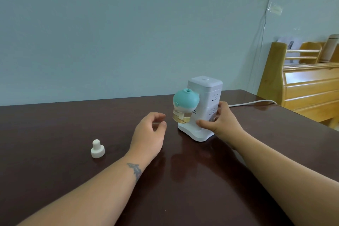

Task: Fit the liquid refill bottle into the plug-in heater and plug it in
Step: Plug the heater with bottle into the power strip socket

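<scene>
Heater (185,101) plugged into tower's (205,108) left face, bottle (182,117) beneath; cap (97,149) on table (55,124), far left.

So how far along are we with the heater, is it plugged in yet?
Mostly done. The refill bottle sits under the teal heater, which hangs plugged on the side of the white socket tower. The bottle's cap lies off on the table. The right hand grips the tower; the left hand is free. Left: let go; power can't be judged.
</scene>
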